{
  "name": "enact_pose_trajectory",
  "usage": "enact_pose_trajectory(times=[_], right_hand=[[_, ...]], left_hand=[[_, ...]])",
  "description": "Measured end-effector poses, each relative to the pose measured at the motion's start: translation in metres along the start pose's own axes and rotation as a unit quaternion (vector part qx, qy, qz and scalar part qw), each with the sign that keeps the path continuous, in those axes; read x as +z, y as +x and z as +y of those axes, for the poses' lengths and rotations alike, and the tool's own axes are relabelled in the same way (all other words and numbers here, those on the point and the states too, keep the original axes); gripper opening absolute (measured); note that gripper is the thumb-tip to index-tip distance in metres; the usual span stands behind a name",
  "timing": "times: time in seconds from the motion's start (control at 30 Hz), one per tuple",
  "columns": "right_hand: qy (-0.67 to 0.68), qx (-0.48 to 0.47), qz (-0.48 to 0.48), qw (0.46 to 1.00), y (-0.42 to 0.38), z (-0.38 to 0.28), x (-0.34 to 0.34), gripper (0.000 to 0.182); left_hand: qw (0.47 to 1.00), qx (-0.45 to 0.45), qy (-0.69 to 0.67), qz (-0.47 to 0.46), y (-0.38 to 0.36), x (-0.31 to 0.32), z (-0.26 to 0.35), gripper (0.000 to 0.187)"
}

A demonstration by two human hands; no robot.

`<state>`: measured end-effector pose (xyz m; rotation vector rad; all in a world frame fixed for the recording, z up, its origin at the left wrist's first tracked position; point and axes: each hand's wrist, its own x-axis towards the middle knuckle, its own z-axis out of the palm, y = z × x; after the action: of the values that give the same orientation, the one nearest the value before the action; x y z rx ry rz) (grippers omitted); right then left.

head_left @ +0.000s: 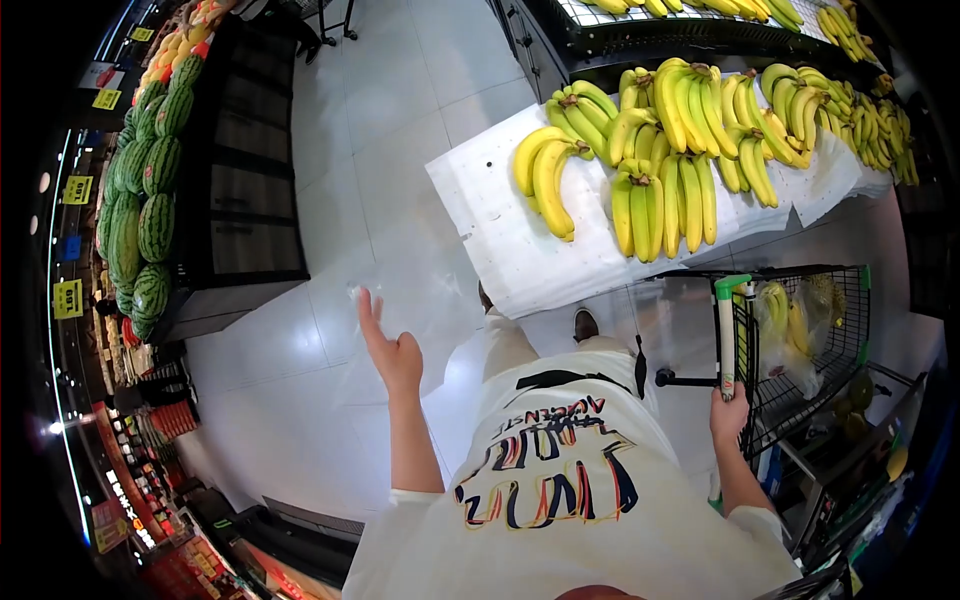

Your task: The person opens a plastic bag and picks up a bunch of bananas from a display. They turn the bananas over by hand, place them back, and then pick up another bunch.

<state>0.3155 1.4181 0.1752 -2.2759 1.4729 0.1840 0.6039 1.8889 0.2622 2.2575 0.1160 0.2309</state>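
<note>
clear plastic film (432, 300), thin and crinkled, spreads by the left hand (390, 350), left of the white-covered counter (490, 250) and nearer the wearer. one finger points out straight and the thumb bends; whether they pinch the film, i cannot tell. the right hand (730, 408) wraps round the cart handle (727, 335), on the counter's near side. a light pinch at the film's edge should serve best, as such thin stuff likely clings and creases; a firm hold on the handle should stop the cart (772, 415) rolling. inside it sit bagged bananas (778, 310). loose bananas (688, 110) crowd the counter; watermelons (160, 165) are stacked well apart, to its left.
</note>
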Motion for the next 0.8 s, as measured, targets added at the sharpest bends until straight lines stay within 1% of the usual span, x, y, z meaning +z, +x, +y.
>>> enact_pose_trajectory(times=[0.03,0.1,0.17,0.27,0.3,0.4,0.43,0.47,0.53,0.6,0.63,0.7,0.73,0.77,0.8], right_hand=[[-0.002,-0.009,0.030,1.000,-0.007,-0.007,0.003,0.024],[-0.009,-0.002,0.056,0.998,-0.016,-0.022,0.009,0.024],[-0.046,-0.009,0.092,0.995,-0.026,-0.023,0.021,0.025],[-0.122,-0.005,0.115,0.986,-0.038,-0.042,0.029,0.026],[-0.167,0.010,0.111,0.980,-0.039,-0.048,0.031,0.026],[-0.235,0.015,0.121,0.964,-0.040,-0.046,0.042,0.027],[-0.254,0.002,0.132,0.958,-0.044,-0.052,0.042,0.028],[-0.266,0.011,0.129,0.955,-0.045,-0.053,0.045,0.035],[-0.318,0.069,0.123,0.938,-0.061,-0.083,0.038,0.047],[-0.280,0.011,0.220,0.934,-0.079,-0.118,0.039,0.058],[-0.231,-0.052,0.267,0.934,-0.083,-0.129,0.045,0.062],[-0.129,-0.123,0.293,0.939,-0.094,-0.171,0.059,0.056],[-0.074,-0.148,0.258,0.952,-0.098,-0.194,0.066,0.051],[0.005,-0.145,0.196,0.970,-0.104,-0.224,0.073,0.046],[0.061,-0.159,0.128,0.977,-0.101,-0.237,0.091,0.043]], left_hand=[[1.000,0.005,-0.015,-0.003,0.016,-0.004,0.003,0.089],[0.999,0.019,-0.048,-0.009,0.051,-0.010,0.007,0.086],[0.997,0.026,-0.056,-0.054,0.084,-0.020,-0.004,0.084],[0.989,0.025,-0.099,-0.107,0.131,-0.027,-0.013,0.084],[0.985,0.019,-0.114,-0.126,0.144,-0.031,-0.015,0.084],[0.974,0.045,-0.114,-0.190,0.182,-0.039,-0.028,0.085],[0.970,0.046,-0.128,-0.203,0.192,-0.042,-0.033,0.085],[0.965,0.048,-0.141,-0.215,0.198,-0.043,-0.039,0.086],[0.958,0.039,-0.153,-0.240,0.213,-0.047,-0.039,0.088],[0.956,0.020,-0.152,-0.251,0.223,-0.054,-0.028,0.091],[0.953,0.036,-0.161,-0.252,0.227,-0.055,-0.025,0.092],[0.949,0.067,-0.174,-0.254,0.228,-0.058,-0.020,0.095],[0.948,0.087,-0.156,-0.263,0.231,-0.061,-0.014,0.096],[0.946,0.111,-0.141,-0.271,0.235,-0.060,-0.007,0.097],[0.943,0.135,-0.127,-0.278,0.238,-0.057,-0.001,0.098]])
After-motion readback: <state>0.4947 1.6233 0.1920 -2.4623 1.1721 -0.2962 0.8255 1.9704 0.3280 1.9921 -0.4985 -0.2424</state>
